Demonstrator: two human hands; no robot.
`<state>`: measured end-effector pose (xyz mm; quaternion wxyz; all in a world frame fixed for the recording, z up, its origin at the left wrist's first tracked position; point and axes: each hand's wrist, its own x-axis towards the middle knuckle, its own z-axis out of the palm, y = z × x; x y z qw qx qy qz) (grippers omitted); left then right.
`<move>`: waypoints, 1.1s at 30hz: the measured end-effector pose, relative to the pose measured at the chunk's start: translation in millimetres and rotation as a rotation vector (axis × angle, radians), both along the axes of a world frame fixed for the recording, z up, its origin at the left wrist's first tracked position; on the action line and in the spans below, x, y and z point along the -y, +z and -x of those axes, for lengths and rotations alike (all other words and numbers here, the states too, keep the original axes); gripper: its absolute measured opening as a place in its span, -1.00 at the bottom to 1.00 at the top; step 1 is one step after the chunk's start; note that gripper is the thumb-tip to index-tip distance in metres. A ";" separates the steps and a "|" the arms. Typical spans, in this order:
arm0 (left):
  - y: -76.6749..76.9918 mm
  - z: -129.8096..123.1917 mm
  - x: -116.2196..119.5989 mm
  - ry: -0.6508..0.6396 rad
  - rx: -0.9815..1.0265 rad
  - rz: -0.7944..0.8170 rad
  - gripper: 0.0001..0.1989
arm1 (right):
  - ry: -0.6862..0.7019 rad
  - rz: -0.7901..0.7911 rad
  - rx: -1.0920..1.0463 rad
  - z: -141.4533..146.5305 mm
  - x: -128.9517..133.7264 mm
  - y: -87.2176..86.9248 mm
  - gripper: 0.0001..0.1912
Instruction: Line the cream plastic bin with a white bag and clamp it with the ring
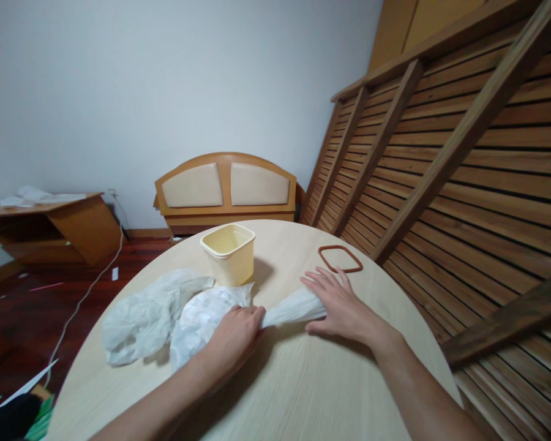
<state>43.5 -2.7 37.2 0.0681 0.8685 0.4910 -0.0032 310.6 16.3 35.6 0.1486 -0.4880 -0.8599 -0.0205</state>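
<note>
At lower center of the frame, the left hand (239,335) gripped a bunched white plastic bag (288,308). The right hand (344,306) spread loosely, fingers parted, around its end.

Soft light leaves diffuse shadows on the table (330,392), while wide-angle distortion stretches the edges.

Left hand (241,329): back upward, fingers curled in.
Left forearm (165,395): bare, extended toward 2 o'clock.
Right hand (342,306): fingers spread toward 10 o'clock, thumb apart.
Right forearm (406,370): bare, angled between 10 and 11 o'clock.
</note>
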 end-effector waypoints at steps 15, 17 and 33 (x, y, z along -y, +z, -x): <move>5.3 1.0 12.6 -0.125 0.280 -0.118 -0.62 | 0.191 0.195 -0.021 41.8 2.5 4.0 -0.66; 2.6 -3.0 15.7 -0.137 0.323 -0.141 -0.46 | 0.187 0.195 -0.023 45.3 6.5 5.3 -0.64; 18.9 5.8 8.3 0.005 0.492 0.201 -0.62 | 0.221 0.293 -0.298 21.7 1.1 9.8 -0.81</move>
